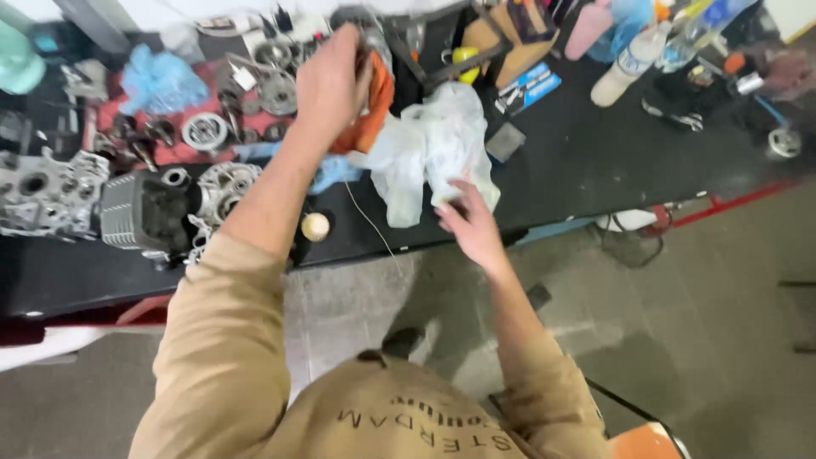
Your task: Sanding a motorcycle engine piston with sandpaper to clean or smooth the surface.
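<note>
A flat blue packet [529, 87] with white patches lies far on the black bench, right of centre. Further right a white bottle [627, 66] with a blue label leans, and beside it a clear bottle [693, 34] with a blue label.

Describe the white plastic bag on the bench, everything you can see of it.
The white plastic bag is thin, translucent film, heavily crumpled and bunched into a loose heap. It lies on the black bench near the front edge, one end drooping toward that edge. The right hand touches its lower end, fingers on the film. Its upper left side meets an orange rag that the left hand grips. A blue cloth lies beside it. Whether it holds anything cannot be told.
</note>
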